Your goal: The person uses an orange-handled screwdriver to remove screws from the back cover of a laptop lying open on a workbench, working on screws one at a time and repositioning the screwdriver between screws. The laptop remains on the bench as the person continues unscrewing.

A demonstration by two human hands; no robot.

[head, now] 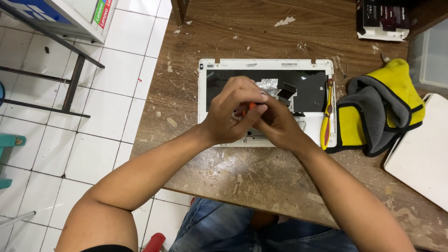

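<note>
The orange-handled tool (250, 107) is gripped by both the left hand (231, 112) and right hand (277, 123) over the white laptop base (210, 100), so it's best kept upright and steadied, not forced.

— What colours lay on the table (261, 28)?
— It was brown wood, flecked with pale scratches. The laptop shell (207, 93) was white around a black inside with a silver foil patch (269, 85).
— And the tools?
— The left hand (231, 114) held an orange handle (250, 107); a yellow and red screwdriver (327, 116) lay right, beside a yellow and grey cloth (382, 107).
</note>
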